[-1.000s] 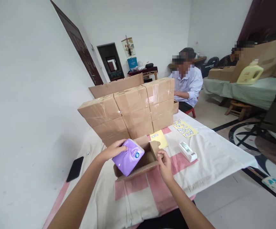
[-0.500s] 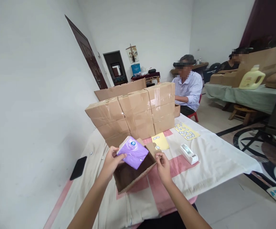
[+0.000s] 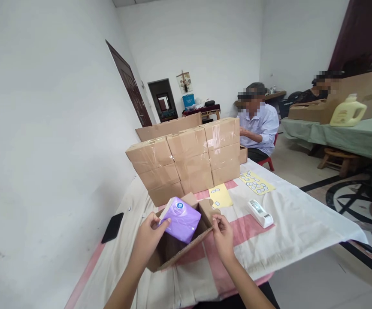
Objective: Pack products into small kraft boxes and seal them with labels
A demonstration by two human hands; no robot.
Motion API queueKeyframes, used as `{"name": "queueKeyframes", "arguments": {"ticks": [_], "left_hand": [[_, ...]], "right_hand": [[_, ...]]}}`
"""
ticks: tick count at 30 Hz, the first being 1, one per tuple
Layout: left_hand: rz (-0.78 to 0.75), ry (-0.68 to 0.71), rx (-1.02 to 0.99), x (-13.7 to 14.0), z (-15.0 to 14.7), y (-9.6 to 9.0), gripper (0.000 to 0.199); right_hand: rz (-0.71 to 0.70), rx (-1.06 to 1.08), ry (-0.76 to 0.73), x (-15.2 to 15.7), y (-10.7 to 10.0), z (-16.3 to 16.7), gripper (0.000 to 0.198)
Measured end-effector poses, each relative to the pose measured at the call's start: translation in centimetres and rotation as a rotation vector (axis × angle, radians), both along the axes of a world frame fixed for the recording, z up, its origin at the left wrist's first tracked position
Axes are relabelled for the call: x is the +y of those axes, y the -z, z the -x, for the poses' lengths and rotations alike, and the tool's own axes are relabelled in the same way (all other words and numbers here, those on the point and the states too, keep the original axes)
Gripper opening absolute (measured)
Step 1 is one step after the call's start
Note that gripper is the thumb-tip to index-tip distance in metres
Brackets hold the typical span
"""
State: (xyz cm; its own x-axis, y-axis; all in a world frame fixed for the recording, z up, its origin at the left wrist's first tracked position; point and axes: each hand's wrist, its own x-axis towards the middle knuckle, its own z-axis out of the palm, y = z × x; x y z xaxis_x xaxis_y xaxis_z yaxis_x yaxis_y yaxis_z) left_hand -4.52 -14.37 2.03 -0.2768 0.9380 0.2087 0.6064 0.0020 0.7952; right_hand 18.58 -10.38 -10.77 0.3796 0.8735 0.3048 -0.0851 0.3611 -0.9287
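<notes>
A purple plastic-wrapped tissue pack (image 3: 182,219) with a blue round logo is tilted in the mouth of an open cardboard box (image 3: 190,249). My left hand (image 3: 151,234) is closed on the pack's left edge, thumb on top. At the box's right side, my right hand (image 3: 222,235) pinches the cardboard edge by a raised flap (image 3: 209,211). The box stands on the cloth-covered table, close in front of me. Its floor is partly hidden by the pack.
Behind the open box rises a stack of taped cardboard boxes (image 3: 186,161). Yellow sheets with small stickers (image 3: 257,182) and a white tape dispenser (image 3: 260,213) lie to the right. A black phone (image 3: 113,227) lies left. A person (image 3: 259,124) sits beyond the table; another is farther right.
The tissue pack has dropped a little deeper into the open box with my left hand. My right hand stays at the box's edge. The view has tipped slightly upward.
</notes>
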Motion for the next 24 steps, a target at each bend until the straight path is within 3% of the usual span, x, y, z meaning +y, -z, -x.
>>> {"name": "queueKeyframes", "arguments": {"ticks": [4,13,24], "left_hand": [[-0.041,-0.089,0.092,0.0,0.4,0.6,0.047],[-0.117,-0.135,-0.071,0.9,1.1,0.8,0.054],[-0.244,-0.301,-0.192,0.7,1.8,1.5,0.055]], "right_hand": [[-0.001,0.002,-0.012,-0.6,0.0,0.3,0.03],[0.011,0.001,-0.015,-1.0,0.4,0.6,0.033],[0.006,-0.003,-0.01,-1.4,0.7,0.7,0.033]]}}
